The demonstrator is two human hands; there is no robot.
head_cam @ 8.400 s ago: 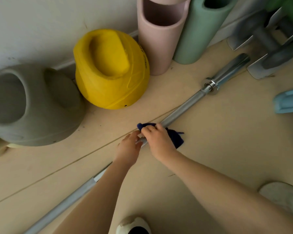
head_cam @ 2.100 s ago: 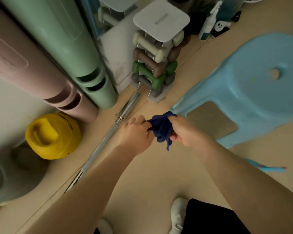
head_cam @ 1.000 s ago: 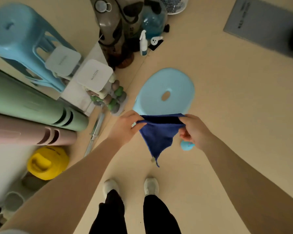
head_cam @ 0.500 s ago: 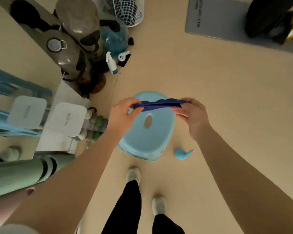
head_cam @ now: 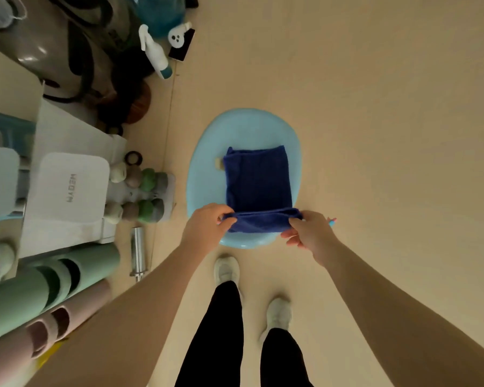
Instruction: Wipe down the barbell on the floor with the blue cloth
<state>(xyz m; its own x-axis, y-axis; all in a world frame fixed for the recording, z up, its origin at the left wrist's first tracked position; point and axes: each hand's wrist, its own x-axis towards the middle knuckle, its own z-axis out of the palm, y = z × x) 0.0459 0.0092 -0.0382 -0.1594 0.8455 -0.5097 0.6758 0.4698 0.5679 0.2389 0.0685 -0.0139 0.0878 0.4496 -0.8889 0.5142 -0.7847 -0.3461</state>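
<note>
The blue cloth (head_cam: pixel 259 185) lies spread flat on the seat of a light blue stool (head_cam: pixel 207 169), with its near edge rolled up. My left hand (head_cam: pixel 207 229) pinches that edge's left corner and my right hand (head_cam: pixel 309 236) pinches its right corner. Only the chrome end sleeve of the barbell (head_cam: pixel 138 254) shows, on the floor to the left, beside my left forearm; the rest of the bar is hidden under my arm.
A rack of small dumbbells (head_cam: pixel 140 191) with white top plates stands left of the stool. Green and pink rolled mats (head_cam: pixel 39 291) lie at the lower left. A white spray bottle (head_cam: pixel 155 55) and bags sit at the top left. My two feet (head_cam: pixel 227 270) stand just below the stool.
I have stood up from the barbell and turned toward the stool. The cloth, held stretched in the air between both hands, now rests on the stool seat.
</note>
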